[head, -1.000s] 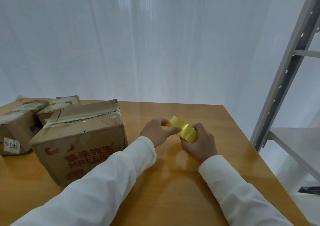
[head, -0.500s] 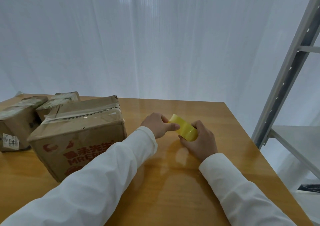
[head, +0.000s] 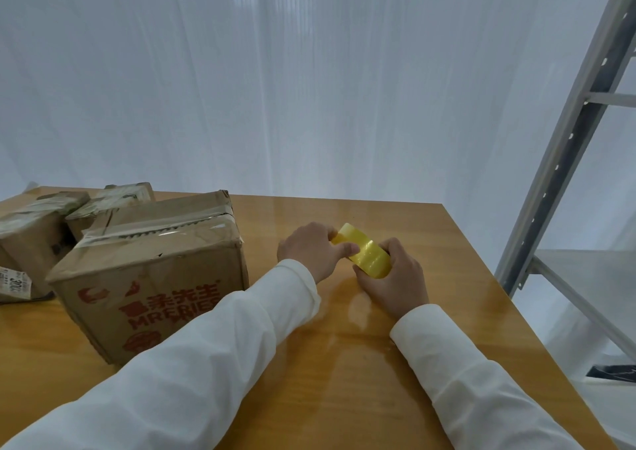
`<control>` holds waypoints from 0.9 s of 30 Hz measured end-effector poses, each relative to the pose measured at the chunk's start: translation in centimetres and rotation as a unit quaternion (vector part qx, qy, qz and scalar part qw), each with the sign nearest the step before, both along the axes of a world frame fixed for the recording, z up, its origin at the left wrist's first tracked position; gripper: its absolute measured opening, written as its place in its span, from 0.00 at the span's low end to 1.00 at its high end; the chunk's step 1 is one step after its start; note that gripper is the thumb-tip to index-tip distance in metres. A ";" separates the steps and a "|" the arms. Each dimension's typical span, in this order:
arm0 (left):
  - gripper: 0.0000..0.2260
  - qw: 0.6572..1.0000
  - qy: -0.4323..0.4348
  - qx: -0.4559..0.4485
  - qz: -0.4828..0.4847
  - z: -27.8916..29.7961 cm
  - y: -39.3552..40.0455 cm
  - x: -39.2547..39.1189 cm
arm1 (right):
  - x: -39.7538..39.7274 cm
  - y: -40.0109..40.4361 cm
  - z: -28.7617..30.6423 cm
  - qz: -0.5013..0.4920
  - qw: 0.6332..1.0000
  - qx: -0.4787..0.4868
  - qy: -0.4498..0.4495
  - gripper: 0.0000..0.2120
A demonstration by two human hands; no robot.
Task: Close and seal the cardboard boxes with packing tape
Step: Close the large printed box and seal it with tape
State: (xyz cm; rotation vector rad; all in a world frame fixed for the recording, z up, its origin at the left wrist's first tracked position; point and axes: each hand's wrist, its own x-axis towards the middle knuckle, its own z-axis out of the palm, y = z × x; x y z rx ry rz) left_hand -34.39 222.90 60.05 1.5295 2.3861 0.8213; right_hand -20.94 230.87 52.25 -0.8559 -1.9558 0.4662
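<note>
glossy yellow tape roll (head: 366,255) | left hand (head: 311,251) grip pinches it | right hand (head: 394,277) grip curls round it

Bright and even throughout, lit softly from behind through the white curtain (head: 275,81), brightest along a vertical band near its middle. Cool, slightly bluish cast overall. Glossy sheen on the tabletop (head: 344,363), with pale streaks of glare and a yellow reflection just under the tape roll (head: 366,255). Only faint, soft-edged shadows beside the cardboard box (head: 151,277) and under the sleeves (head: 206,363). Sharp enough in the centre, red print on the box readable in part. Wide-angle bending at the edges, leaning the metal shelf post (head: 564,146) inward and stretching the sleeves at the bottom corners.
</note>
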 end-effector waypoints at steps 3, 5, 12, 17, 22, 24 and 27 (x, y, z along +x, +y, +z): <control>0.17 0.999 0.031 0.001 0.012 0.5 -0.2 0.6 | 0.0 0.0 0.0 0.003 1.000 -0.002 -0.001 0.18; 0.13 0.998 -0.055 0.018 0.001 0.5 0.0 0.1 | 0.1 -0.1 0.0 0.003 1.000 -0.005 0.003 0.18; 0.08 0.967 -0.207 0.114 0.093 -1.2 0.7 -0.3 | -0.1 -0.2 0.1 -0.005 1.000 0.018 -0.006 0.18; 0.06 0.981 -0.113 0.086 0.132 -1.7 0.6 0.3 | -0.2 0.0 -0.2 -0.013 0.993 0.108 -0.038 0.18; 0.15 0.992 -0.026 0.031 0.119 -1.9 0.7 -0.4 | -0.5 0.1 -0.2 -0.023 0.984 0.158 -0.084 0.19; 0.14 0.993 -0.046 0.036 0.103 -1.8 0.8 -0.6 | -0.3 0.2 0.0 -0.028 0.987 0.137 -0.081 0.19; 0.10 0.988 -0.122 0.069 0.070 -1.4 0.7 -0.7 | 0.1 0.4 0.1 -0.034 0.991 0.109 -0.070 0.19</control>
